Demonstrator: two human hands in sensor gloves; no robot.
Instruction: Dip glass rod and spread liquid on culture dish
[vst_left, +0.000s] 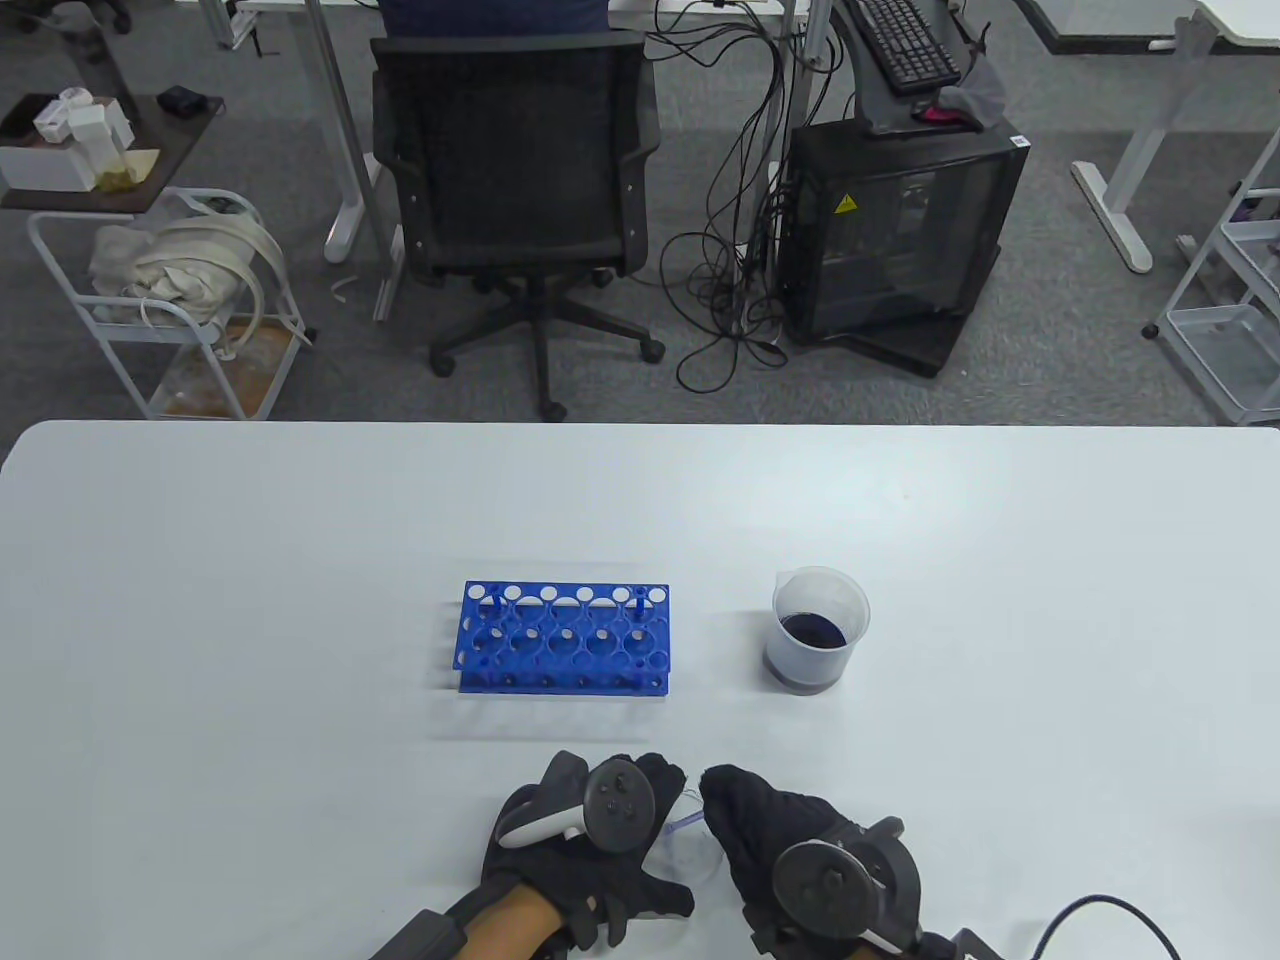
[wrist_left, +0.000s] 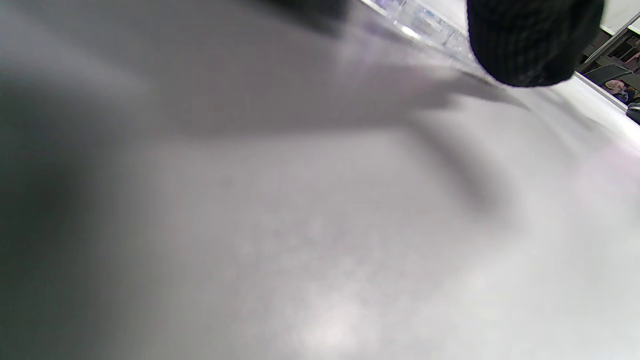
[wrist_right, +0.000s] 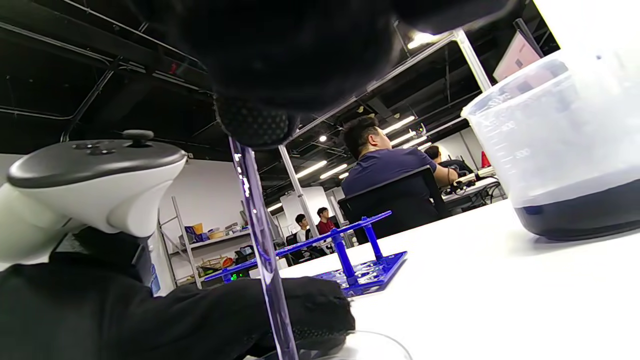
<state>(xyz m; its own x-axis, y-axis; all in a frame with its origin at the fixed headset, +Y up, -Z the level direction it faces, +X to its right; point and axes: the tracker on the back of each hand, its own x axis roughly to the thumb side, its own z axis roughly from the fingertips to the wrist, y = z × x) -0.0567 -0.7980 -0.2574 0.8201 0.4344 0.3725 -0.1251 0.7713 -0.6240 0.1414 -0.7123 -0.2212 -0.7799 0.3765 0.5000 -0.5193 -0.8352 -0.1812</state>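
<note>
The clear culture dish (vst_left: 690, 850) lies on the white table near the front edge, between my two hands. My left hand (vst_left: 590, 850) rests on its left rim with the fingers around the edge; the dish rim shows in the left wrist view (wrist_left: 425, 25). My right hand (vst_left: 770, 830) pinches a glass rod (wrist_right: 262, 250), tinted purple, whose lower end reaches down into the dish (wrist_right: 380, 345). A short stretch of the rod shows in the table view (vst_left: 684, 824). A plastic beaker (vst_left: 820, 628) with dark liquid stands behind to the right.
A blue test tube rack (vst_left: 563, 637) stands behind the hands, left of the beaker (wrist_right: 565, 150). The rack also shows in the right wrist view (wrist_right: 350, 260). Beyond the table's far edge are an office chair and a computer case.
</note>
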